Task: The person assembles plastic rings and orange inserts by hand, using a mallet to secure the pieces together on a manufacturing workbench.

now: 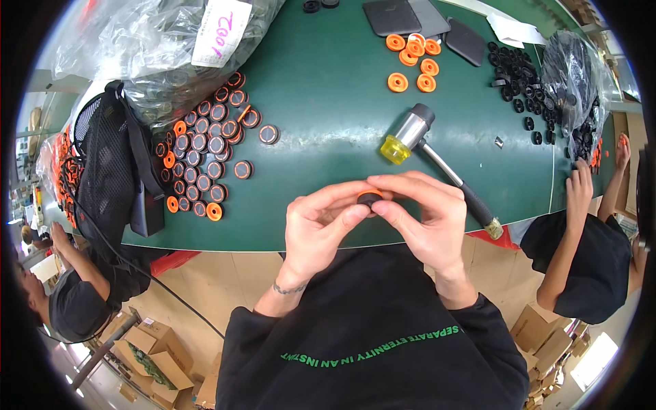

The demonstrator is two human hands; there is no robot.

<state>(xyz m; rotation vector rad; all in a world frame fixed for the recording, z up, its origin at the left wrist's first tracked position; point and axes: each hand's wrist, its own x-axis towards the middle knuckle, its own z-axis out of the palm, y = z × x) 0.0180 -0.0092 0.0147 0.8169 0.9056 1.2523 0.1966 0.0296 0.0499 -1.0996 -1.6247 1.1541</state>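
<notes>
Between the fingertips of my left hand and my right hand is a small round cap, black with an orange edge. Both thumbs press on its near side, while the forefingers meet behind it; part of the cap is hidden by them. Just beyond my right hand lies a mallet with a yellow face, a black face and a dark grip. To the left is a cluster of black-and-orange round caps, some showing their orange side. Several loose orange discs lie at the far middle.
The green table curves around me. A clear plastic bag and a black mesh bag stand at left. Black parts spread at right beside another plastic bag. Dark flat cases lie far back. Co-workers sit at both sides.
</notes>
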